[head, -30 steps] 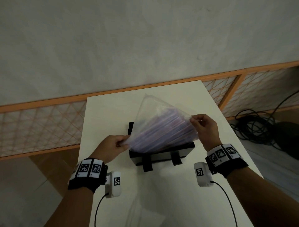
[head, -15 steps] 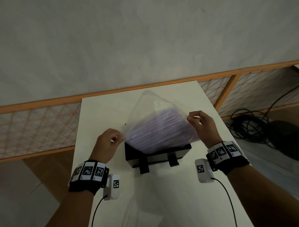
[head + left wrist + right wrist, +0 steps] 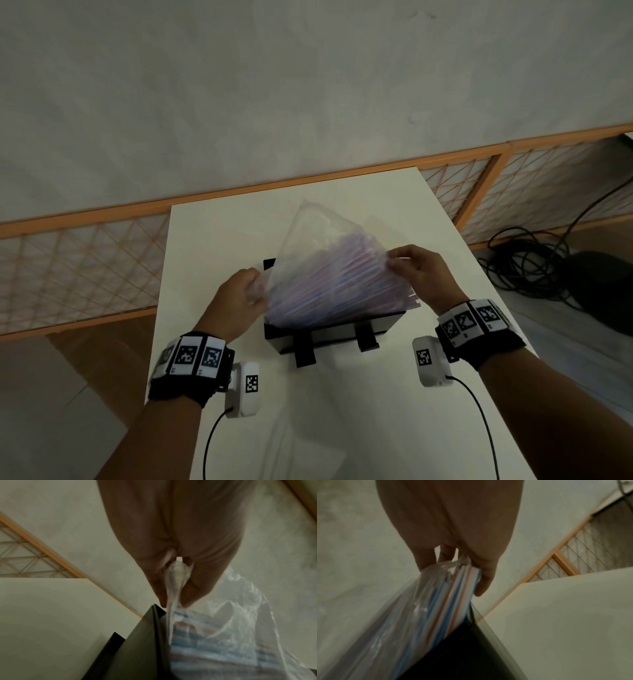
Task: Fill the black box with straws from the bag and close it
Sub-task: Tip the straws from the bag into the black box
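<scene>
A clear plastic bag (image 3: 318, 253) full of striped straws (image 3: 339, 294) hangs tilted over the open black box (image 3: 342, 334) on the white table (image 3: 219, 233). My left hand (image 3: 255, 289) pinches the bag's left edge, seen close in the left wrist view as bunched plastic (image 3: 175, 582) between fingertips (image 3: 192, 595). My right hand (image 3: 399, 262) grips the bag's right corner together with the straw ends (image 3: 465, 582). The straws' lower ends reach down into the box (image 3: 453, 655). The box's left wall (image 3: 142, 642) stands just below my left fingertips.
The table is narrow, with edges close on both sides. An orange-framed lattice fence (image 3: 78, 270) runs behind it below a grey wall. Coiled black cables (image 3: 527, 267) lie on the floor to the right. The black box has two black clasps (image 3: 305, 353) hanging at its front.
Both hands have lifted and tilted the bag a little steeper over the box, the left hand rising toward the bag's edge. The straws have slid lower toward the box.
</scene>
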`<state>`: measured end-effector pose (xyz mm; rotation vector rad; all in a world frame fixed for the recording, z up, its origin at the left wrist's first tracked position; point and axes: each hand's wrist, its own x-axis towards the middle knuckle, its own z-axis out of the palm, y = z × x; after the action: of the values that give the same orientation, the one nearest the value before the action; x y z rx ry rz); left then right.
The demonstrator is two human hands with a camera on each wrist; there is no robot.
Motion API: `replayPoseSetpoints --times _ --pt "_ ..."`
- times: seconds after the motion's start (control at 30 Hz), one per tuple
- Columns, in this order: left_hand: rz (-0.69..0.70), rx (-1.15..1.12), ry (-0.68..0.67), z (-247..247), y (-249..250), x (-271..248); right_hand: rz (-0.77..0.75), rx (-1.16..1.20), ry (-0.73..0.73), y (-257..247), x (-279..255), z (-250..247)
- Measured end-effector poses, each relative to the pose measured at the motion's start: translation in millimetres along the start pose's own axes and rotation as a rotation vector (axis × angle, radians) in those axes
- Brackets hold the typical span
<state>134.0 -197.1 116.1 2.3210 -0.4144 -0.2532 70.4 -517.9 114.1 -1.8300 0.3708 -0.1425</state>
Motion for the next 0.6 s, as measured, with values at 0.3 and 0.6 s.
replayPoseSetpoints --times 0.3,0.6 --pt "-0.106 -0.089 0.216 -5 1 8 -0.159 -0.001 0.147 -7 3 1" --pt "-0.094 -0.298 0.185 -12 10 -1 -0.124 0.042 0.154 -13 7 -4"
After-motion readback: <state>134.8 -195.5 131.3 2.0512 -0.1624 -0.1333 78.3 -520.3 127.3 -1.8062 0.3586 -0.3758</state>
